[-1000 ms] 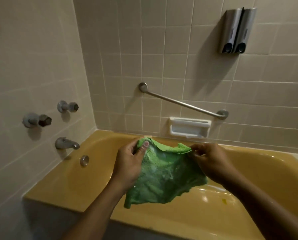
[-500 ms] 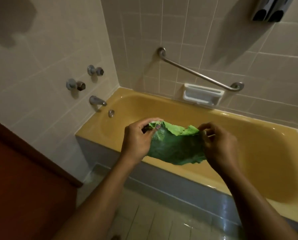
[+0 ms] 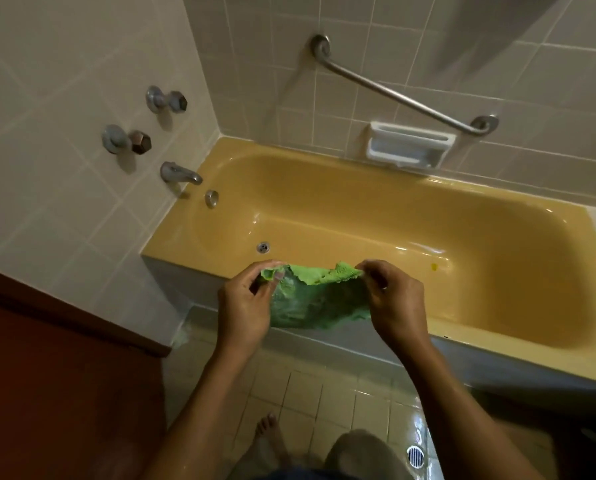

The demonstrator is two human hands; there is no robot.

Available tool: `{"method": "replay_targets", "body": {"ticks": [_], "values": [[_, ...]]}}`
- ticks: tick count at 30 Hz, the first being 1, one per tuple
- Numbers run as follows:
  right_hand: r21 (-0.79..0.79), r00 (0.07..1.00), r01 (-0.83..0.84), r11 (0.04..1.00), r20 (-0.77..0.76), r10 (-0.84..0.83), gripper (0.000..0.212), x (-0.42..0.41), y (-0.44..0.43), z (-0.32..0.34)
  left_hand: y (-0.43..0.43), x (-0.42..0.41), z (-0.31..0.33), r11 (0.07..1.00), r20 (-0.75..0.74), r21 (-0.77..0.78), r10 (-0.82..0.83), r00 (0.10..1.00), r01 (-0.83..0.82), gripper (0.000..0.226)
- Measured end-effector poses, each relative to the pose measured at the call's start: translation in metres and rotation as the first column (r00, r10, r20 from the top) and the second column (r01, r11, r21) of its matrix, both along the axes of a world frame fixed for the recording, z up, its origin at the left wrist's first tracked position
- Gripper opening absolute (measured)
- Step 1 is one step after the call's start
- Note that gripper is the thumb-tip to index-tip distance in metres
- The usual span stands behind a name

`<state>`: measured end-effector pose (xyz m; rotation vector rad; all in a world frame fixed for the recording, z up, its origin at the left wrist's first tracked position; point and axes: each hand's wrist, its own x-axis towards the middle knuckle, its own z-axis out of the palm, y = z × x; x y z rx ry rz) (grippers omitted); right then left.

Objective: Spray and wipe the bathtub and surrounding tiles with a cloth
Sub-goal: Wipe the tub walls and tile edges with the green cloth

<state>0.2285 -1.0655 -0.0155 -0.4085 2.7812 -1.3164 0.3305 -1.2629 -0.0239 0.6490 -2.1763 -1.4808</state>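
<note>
- Head view, far left first: the side-wall tiles (image 3: 64, 98) carry two taps (image 3: 166, 100) and a spout (image 3: 179, 173). I cannot tell whether any of this has been sprayed or wiped.
- My left hand (image 3: 244, 306) is raised in front of the tub's near rim. Its fingers (image 3: 273, 265) are curled in, pinching the cloth's top left corner.
- The green cloth (image 3: 317, 299) hangs stretched between my two hands, in the air. It looks damp and crumpled and touches neither tub nor tiles.
- My right hand (image 3: 397, 299) pinches the top right corner, its fingers drawn narrow on the edge.
- The mustard bathtub (image 3: 220, 154) lies beyond the cloth. Its floor glints, so I judge it wet, and a small yellow speck (image 3: 434, 267) sits on the floor toward the right.
- A white soap dish (image 3: 409, 145) and a slanted grab bar (image 3: 400, 95) are fixed to the back wall above the tub.
- No spray bottle shows. I judge that I am spreading the cloth ready for use, with no wiping stroke under way. The speck suggests at least that part of the tub is left to do, and I cannot judge the tiles.
</note>
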Motion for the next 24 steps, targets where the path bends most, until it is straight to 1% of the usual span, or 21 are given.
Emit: {"method": "replay_targets", "body": {"ticks": [3,6,9,11,14,17,19,24], "values": [[-0.011,1.000,0.006,1.000,-0.017,-0.006,0.020,-0.013,-0.033,0.001,-0.036,-0.016,0.002,1.000,0.009,0.008,-0.025,1.000,0.025,0.026],[0.002,0.999,-0.009,1.000,-0.048,0.010,0.017,-0.034,-0.063,-0.002,-0.070,-0.036,-0.001,0.997,0.045,-0.053,-0.058,0.997,0.060,0.016],[0.063,0.988,-0.033,0.997,-0.149,0.042,0.012,-0.066,-0.090,-0.015,-0.099,-0.057,-0.003,0.979,0.047,-0.180,-0.092,0.995,0.099,0.023],[0.119,0.973,-0.043,0.992,-0.221,0.068,0.011,-0.093,-0.109,-0.028,-0.116,-0.074,-0.007,0.949,0.044,-0.291,-0.114,0.992,0.122,0.028],[0.136,0.961,-0.062,0.989,-0.259,0.096,0.011,-0.131,-0.141,-0.043,-0.150,-0.102,-0.026,0.899,0.064,-0.418,-0.117,0.991,0.133,0.028],[0.148,0.953,-0.112,0.983,-0.265,0.149,0.009,-0.171,-0.177,-0.054,-0.185,-0.125,-0.038,0.882,0.130,-0.454,-0.073,0.989,0.125,0.015],[0.165,0.942,-0.162,0.973,-0.267,0.202,0.008,-0.197,-0.203,-0.059,-0.206,-0.141,-0.043,0.880,0.153,-0.462,-0.039,0.987,0.106,0.013],[0.215,0.945,-0.270,0.938,-0.125,0.301,0.012,-0.255,-0.275,-0.077,-0.265,-0.187,-0.060,0.925,0.200,-0.371,-0.003,0.980,0.078,0.017]]}}
